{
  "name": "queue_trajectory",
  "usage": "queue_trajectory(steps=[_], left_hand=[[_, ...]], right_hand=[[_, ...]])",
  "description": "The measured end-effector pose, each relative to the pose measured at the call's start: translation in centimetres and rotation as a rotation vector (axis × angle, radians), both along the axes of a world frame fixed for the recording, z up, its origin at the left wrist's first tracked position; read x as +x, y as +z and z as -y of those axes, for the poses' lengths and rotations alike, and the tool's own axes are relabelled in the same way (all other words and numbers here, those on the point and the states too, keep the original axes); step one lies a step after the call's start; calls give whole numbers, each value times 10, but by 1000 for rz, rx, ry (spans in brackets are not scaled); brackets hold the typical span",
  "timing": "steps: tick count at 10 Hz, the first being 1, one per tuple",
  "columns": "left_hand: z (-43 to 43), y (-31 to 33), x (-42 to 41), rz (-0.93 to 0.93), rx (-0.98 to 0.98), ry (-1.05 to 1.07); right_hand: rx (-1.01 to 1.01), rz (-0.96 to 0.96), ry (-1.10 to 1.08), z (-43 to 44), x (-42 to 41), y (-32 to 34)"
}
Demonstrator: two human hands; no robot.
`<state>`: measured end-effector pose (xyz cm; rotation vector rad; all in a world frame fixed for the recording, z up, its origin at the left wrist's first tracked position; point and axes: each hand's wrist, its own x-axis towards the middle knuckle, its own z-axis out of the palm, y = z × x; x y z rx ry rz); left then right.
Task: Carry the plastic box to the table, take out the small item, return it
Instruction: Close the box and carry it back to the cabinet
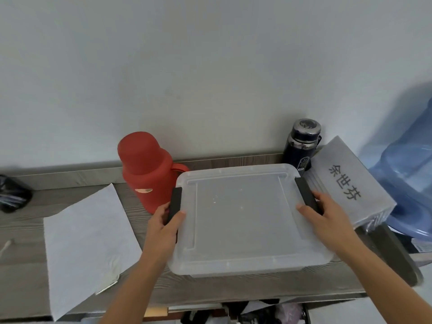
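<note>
A translucent plastic box [243, 218] with its lid on rests on the grey wood-grain table [23, 260]. Black latches sit on its two sides. My left hand [163, 226] grips the left latch [174, 202], thumb on the lid. On the right latch [306, 194] my right hand [327, 217] holds the box, its thumb also on the lid. The frosted lid hides what is inside.
A red thermos jug [147, 169] stands just left of the box. A dark flask [302, 143] stands behind it by the wall. A grey labelled box [346, 181] and a blue water jug [411, 169] are at right. White paper [86, 244] lies at left.
</note>
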<state>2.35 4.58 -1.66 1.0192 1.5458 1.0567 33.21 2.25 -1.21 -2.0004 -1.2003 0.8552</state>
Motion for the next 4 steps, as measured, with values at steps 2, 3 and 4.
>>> queue_trajectory(steps=[2,3,4], left_hand=[[9,-4,-10,53,-40,78],[20,-12,-25,34,-80,89],[40,-24,-40,-16,-116,106]], right_hand=[[78,187,111,-6,7,32],[421,98,62,-1,3,80],[779,-165,57,-5,12,147]])
